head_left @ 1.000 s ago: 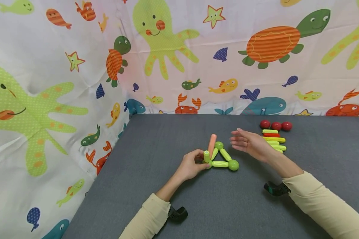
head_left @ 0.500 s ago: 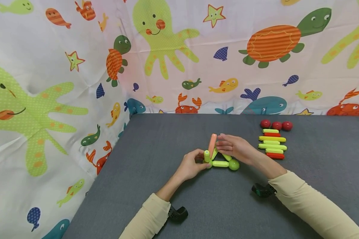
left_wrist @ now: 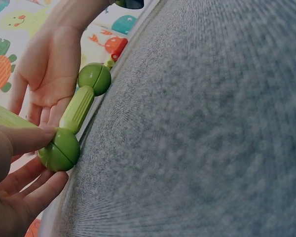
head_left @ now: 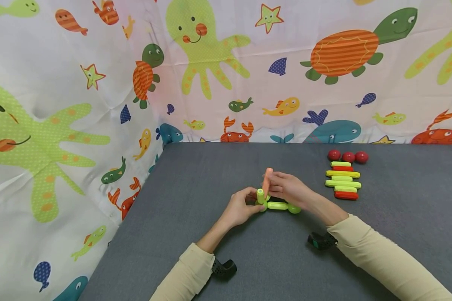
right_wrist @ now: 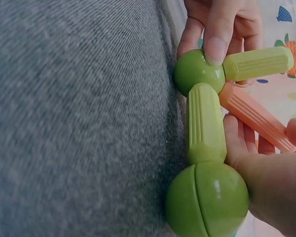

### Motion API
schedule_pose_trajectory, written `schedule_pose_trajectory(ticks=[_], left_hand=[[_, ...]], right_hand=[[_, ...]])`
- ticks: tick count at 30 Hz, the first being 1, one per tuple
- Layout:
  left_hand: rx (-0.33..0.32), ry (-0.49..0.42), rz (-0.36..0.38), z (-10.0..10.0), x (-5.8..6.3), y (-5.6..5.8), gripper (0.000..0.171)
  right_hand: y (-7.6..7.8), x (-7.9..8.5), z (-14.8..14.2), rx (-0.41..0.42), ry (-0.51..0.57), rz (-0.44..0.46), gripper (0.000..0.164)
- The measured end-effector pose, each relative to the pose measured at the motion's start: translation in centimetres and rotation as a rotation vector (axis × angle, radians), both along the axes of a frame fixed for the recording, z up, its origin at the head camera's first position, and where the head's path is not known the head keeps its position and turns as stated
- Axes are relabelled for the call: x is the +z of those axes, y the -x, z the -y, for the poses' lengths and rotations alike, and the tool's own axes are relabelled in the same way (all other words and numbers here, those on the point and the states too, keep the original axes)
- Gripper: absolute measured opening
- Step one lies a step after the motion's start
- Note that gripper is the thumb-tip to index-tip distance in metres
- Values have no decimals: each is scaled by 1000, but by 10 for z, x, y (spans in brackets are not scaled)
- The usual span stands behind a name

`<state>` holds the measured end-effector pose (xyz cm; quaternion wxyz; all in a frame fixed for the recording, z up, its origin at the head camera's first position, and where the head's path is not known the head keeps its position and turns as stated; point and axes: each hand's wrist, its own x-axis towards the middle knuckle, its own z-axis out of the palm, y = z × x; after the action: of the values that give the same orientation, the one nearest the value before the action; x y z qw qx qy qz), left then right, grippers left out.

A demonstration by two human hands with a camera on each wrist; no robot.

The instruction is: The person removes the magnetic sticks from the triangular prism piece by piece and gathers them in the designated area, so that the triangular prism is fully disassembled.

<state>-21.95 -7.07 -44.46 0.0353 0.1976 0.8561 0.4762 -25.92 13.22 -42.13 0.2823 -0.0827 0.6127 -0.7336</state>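
Note:
On the grey table, a frame of light green sticks and green balls is partly covered by my right hand. My left hand grips the near-left corner ball, thumb pressed on it. From that ball rise a short light green stick and a slanted salmon-orange stick. My right hand pinches the orange stick near its upper part, thumb on one side and fingers behind. A light green stick links the gripped ball to another green ball. The far ball is hidden behind my right hand.
Right of the hands lies a column of yellow-green, yellow and red sticks. Beyond it sit three dark red balls. A cloth printed with sea animals hangs behind and left of the table.
My right hand has moved left from beside the frame to the orange stick and now pinches it. The column of sticks is uncovered. My left hand stays on the corner ball.

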Motion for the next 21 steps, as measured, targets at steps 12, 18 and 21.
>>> schedule_pose_trajectory(ticks=[12, 18, 21], left_hand=[[2, -3, 0, -1, 1, 0, 29], [1, -19, 8, 0, -1, 1, 30], [1, -21, 7, 0, -2, 1, 31]], right_hand=[[-3, 0, 5, -59, 26, 16, 56], [-4, 1, 7, -85, 10, 9, 54], [-5, 2, 9, -99, -8, -4, 53]])
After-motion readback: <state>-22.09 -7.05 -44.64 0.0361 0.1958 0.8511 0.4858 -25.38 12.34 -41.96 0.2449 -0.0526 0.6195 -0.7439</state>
